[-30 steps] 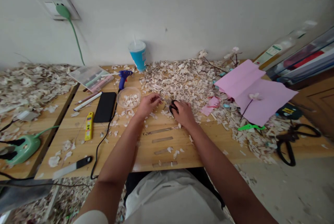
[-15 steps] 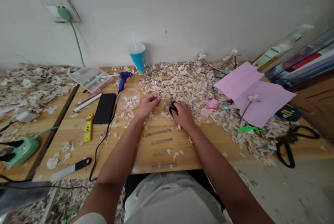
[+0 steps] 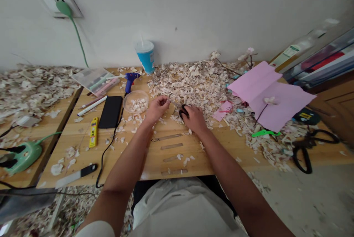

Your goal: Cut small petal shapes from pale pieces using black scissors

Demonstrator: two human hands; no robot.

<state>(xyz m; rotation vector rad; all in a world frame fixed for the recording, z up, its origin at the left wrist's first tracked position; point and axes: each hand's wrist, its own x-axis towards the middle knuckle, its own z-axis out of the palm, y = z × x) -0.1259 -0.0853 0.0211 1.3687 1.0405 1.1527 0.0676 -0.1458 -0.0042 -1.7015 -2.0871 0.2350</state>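
Hardly moved since 0.5 s ago, the left hand (image 3: 157,107) keeps its fingertips pinched on a pale scrap (image 3: 167,100). At its 3 o'clock, the right hand (image 3: 194,118) curls around black scissors (image 3: 183,111). A clear bowl (image 3: 136,101) sits at the left hand's 9 o'clock, a shavings pile (image 3: 193,80) at 12 o'clock.

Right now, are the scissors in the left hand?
No, the black-handled scissors are gripped by the right hand, while the left hand only reaches in beside their blades.
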